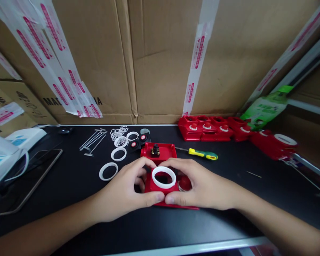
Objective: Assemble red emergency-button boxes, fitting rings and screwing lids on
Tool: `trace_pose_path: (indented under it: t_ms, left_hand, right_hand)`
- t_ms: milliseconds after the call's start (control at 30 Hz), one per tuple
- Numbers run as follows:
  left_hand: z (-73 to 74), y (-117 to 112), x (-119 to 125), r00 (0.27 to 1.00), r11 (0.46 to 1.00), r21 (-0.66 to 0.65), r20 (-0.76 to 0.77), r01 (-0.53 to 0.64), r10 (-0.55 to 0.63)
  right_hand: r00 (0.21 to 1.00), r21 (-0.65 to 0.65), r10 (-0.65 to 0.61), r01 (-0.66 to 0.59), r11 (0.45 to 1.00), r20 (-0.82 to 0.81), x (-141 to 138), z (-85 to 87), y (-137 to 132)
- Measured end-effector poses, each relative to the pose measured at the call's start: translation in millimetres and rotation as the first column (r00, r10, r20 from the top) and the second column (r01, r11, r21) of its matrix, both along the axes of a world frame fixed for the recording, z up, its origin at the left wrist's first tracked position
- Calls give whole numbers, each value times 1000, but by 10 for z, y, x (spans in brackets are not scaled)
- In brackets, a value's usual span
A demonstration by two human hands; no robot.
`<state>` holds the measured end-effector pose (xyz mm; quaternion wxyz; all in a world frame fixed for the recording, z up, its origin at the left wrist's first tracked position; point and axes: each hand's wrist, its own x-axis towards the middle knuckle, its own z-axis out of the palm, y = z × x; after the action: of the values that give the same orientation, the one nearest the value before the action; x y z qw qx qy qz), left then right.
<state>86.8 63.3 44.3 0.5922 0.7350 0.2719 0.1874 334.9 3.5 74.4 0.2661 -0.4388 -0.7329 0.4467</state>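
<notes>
Both hands grip a red plastic housing [160,193] on the black table, one from each side. My left hand [128,188] curls round its left side, thumb at the front edge. From the right, my right hand [202,185] closes on it, its thumb almost meeting the left one. A white ring [164,177] sits on the housing's raised round opening, between the hands. Beside it, partly under my right hand, is a round red knob [185,183]. Just behind lies an open red tray-like part [166,151] with a black switch [155,150] standing in it.
Loose white rings [108,171], a white chain [119,133], metal T-shaped rods [93,140] and black discs [134,144] lie at left. A screwdriver [202,153] lies right. Red housings [205,133] and a green bottle [266,108] stand behind; a phone [26,181] lies far left.
</notes>
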Motion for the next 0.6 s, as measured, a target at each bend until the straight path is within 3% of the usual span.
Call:
trace_pose_path:
  t_ms: [200,467,600]
  left_hand:
    - [62,25,25,999,996,-90,32,-16,19]
    - [55,47,4,997,1000,-26,79,-5,7]
    - [10,79,-4,988,972,-200,117,122,-100]
  right_hand:
    - [999,21,-29,28,999,46,36,53,-27]
    - [1000,159,-1,3,987,-12,45,29,-14]
    - [993,207,114,-111,972,-3,64,46,4]
